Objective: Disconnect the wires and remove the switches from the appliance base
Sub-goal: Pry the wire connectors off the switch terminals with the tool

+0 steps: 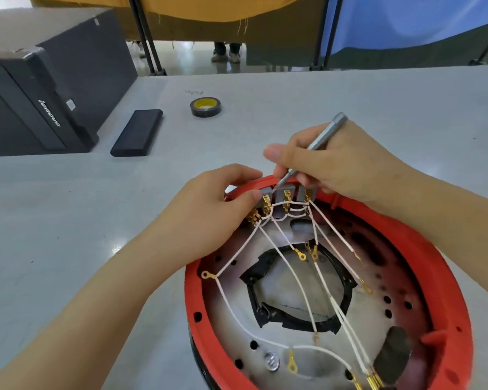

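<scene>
— Under the right hand (333, 161), what is it working on?

— It is gripping a thin metal screwdriver (310, 147) pen-style, fingers curled round the shaft, and the tip is coming down beside the leftmost of three grey switches (286, 197) at the far rim of the red appliance base (434, 266).

— And the left hand (220, 204)?

— It is pinching that leftmost switch (265, 192) between thumb and fingertips, steadying it (the brass terminals sit just below its thumb).

— How should the step be going?

— I would say the tip should be levering at the switch's catch while the left hand is easing the body out; prying against the white wires (293, 271) risks bending the terminals.

— Which way are things lying?

— The screwdriver's long axis is running from up and right of the right hand down and left to the switch. The switch row is running across, between the two hands, and the wires are fanning back toward the person over the base, which is resting on the counter (68, 220).
</scene>
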### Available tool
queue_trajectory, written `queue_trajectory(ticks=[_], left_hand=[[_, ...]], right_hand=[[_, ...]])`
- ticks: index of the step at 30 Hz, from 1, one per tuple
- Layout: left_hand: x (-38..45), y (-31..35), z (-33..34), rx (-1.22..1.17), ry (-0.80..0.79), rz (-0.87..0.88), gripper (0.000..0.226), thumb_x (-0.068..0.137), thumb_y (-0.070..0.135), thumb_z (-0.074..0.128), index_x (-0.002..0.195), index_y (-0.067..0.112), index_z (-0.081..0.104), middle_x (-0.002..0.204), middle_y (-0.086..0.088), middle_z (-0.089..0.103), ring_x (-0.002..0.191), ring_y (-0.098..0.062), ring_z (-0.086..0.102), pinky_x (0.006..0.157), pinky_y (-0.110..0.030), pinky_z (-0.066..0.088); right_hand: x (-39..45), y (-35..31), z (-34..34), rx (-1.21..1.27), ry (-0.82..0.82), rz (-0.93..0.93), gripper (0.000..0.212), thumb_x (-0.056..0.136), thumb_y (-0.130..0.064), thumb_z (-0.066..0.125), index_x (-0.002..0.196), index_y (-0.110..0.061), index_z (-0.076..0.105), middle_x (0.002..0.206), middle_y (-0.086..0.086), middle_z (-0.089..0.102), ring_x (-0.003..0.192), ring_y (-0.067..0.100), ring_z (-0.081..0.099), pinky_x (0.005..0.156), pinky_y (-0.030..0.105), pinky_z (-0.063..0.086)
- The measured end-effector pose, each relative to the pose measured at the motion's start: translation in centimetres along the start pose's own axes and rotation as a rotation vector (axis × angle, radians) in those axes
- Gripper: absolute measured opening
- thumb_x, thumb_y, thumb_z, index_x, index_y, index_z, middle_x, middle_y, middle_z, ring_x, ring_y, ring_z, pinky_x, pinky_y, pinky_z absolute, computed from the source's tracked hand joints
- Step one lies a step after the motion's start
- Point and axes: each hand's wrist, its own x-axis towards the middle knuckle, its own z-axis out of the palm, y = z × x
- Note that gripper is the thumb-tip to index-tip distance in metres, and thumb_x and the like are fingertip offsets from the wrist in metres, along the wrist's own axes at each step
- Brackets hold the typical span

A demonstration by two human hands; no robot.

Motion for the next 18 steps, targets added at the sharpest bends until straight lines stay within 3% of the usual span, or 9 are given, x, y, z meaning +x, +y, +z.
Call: queue_trajectory(ticks=[5, 8, 11, 15, 18], left_hand=[[1.0, 0.1, 0.0, -0.099, -0.093, 0.063, 0.019, 0.095, 0.031, 0.052, 0.106, 0.04, 0.065, 0.087, 0.021, 0.068, 0.07, 0.011, 0.059, 0.064, -0.001, 0.039], [1.0, 0.0, 0.1, -0.184, -0.141, 0.075, 0.022, 0.097, 0.03, 0.049, 0.109, 0.039, 0.066, 0.088, 0.01, 0.071, 0.065, 0.004, 0.059, 0.062, -0.006, 0.043], [1.0, -0.4, 0.1, -0.277, -0.152, 0.045, 0.028, 0.1, 0.026, 0.044, 0.108, 0.037, 0.068, 0.093, 0.006, 0.073, 0.078, -0.005, 0.066, 0.063, -0.013, 0.049], [1.2, -0.8, 0.3, -0.295, -0.125, 0.012, 0.031, 0.101, 0.032, 0.042, 0.097, 0.049, 0.067, 0.1, -0.022, 0.065, 0.071, -0.018, 0.053, 0.045, -0.024, 0.04], [1.2, -1.0, 0.4, -0.324, -0.127, 0.036, 0.033, 0.101, 0.031, 0.042, 0.1, 0.053, 0.067, 0.103, -0.018, 0.068, 0.078, -0.028, 0.062, 0.057, -0.03, 0.051]], right_hand=[[0.7, -0.1, 0.9, 0.014, -0.037, -0.031, 0.039, 0.096, -0.04, 0.051, 0.08, -0.005, 0.06, 0.046, 0.0, 0.057, 0.034, 0.004, 0.046, 0.041, 0.012, 0.036], [0.6, 0.3, 1.2, 0.082, 0.002, -0.049, 0.038, 0.095, -0.035, 0.055, 0.067, -0.01, 0.05, 0.045, 0.003, 0.055, 0.033, 0.005, 0.043, 0.04, 0.013, 0.034], [0.4, 0.7, 1.0, 0.08, 0.09, -0.101, 0.038, 0.086, -0.034, 0.068, 0.06, -0.015, 0.048, 0.044, 0.003, 0.055, 0.034, 0.006, 0.045, 0.039, 0.013, 0.034], [0.3, 1.2, 1.5, -0.119, 0.168, -0.165, 0.036, 0.078, -0.029, 0.075, 0.058, -0.018, 0.047, 0.053, 0.002, 0.056, 0.043, 0.005, 0.047, 0.044, 0.011, 0.034], [0.4, 1.6, 1.7, -0.126, 0.17, -0.178, 0.037, 0.081, -0.022, 0.071, 0.057, -0.019, 0.043, 0.054, 0.005, 0.05, 0.044, 0.005, 0.042, 0.043, 0.011, 0.031]])
